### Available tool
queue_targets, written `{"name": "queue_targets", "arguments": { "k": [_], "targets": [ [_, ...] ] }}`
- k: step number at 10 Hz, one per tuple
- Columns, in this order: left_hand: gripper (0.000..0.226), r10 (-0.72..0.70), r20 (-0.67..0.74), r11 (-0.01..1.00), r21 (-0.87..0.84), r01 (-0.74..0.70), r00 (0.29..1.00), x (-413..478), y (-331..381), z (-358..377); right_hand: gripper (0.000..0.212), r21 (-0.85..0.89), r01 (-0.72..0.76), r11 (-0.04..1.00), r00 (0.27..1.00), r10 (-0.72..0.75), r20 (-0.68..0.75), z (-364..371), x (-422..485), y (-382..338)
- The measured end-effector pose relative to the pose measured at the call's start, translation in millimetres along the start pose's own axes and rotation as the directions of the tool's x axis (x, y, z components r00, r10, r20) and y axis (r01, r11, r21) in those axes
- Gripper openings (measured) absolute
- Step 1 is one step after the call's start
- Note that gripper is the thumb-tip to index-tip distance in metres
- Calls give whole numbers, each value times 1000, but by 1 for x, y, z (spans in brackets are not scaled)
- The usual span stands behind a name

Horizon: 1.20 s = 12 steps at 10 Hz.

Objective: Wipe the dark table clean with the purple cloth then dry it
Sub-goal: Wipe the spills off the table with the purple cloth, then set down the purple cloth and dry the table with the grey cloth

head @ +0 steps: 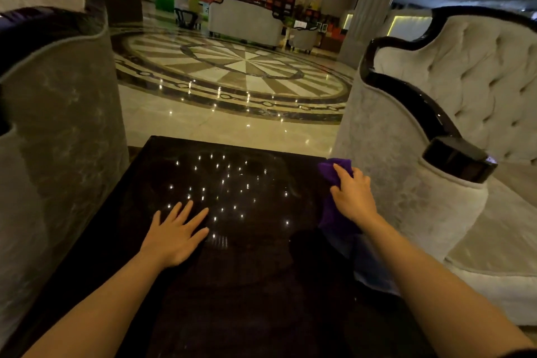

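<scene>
purple cloth lay bunched at the right edge of the dark bench, right of frame centre, partly draping over the side. the right hand pressed down on it, fingers curled over the top fold. the left hand rested flat, fingers spread wide, holding nothing. soft, light and floppy, the cloth probably handled best gathered under the palm; the glossy top looked slick.

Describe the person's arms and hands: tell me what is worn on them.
Both forearms are bare as far as the view shows, with no sleeve in sight. The left hand and the right hand wear no gloves. No ring, watch or bracelet shows on either, though the light is dim.
</scene>
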<state>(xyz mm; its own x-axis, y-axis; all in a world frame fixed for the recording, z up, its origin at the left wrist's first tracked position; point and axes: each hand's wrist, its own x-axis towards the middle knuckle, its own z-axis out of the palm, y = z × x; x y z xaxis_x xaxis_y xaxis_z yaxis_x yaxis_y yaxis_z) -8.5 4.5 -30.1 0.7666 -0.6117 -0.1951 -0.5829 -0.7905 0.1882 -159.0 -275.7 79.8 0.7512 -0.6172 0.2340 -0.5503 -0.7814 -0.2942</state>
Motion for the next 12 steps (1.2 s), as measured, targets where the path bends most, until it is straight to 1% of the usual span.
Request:
{"name": "queue_targets", "arguments": {
  "k": [2, 3, 5, 6, 7, 8, 9, 10, 11, 12],
  "targets": [
    [57, 9, 0, 1000, 7, -9, 1000, 4, -3, 2, 44, 57, -78, 995, 995, 75, 63, 35, 54, 22],
    [57, 8, 19, 1000, 22, -8, 1000, 2, -1, -1, 41, 113, -107, 988, 991, 98, 90, 55, 74, 32],
    [56, -12, 30, 999, 47, 11, 999, 2, 0, -2, 37, 190, -134, 972, 988, 116, 105, 79, 92, 45],
    [56, -11, 35, 998, 54, 9, 999, 2, 1, -2, 41, 83, -126, 989, 958, 99, 268, 88, 94, 52],
    [56, -6, 35, 998, 63, 3, 999, 1, 0, -3, 53, -102, -138, 985, 913, 167, 373, 87, 93, 56],
    [56, -5, 31, 999, 54, 4, 1000, 0, 2, 0, 57, -94, -142, 985, 895, 169, 414, 75, 85, 61],
    [56, 38, 35, 999, 22, -38, 999, -10, 7, 6, 57, -128, -127, 984, 910, 167, 380, 53, 54, 74],
    [56, 27, 13, 1000, 12, -27, 1000, -10, 7, 4, 58, -61, -51, 997, 910, 72, 408, 45, 37, 90],
    [56, 5, -14, 1000, 28, -5, 1000, -4, 3, -2, 59, 2, -11, 1000, 915, 9, 404, 42, 32, 90],
    [55, -18, -73, 995, 98, 25, 997, 0, 4, -8, 60, 81, -17, 997, 905, -19, 425, 32, 9, 91]
  ]
}}
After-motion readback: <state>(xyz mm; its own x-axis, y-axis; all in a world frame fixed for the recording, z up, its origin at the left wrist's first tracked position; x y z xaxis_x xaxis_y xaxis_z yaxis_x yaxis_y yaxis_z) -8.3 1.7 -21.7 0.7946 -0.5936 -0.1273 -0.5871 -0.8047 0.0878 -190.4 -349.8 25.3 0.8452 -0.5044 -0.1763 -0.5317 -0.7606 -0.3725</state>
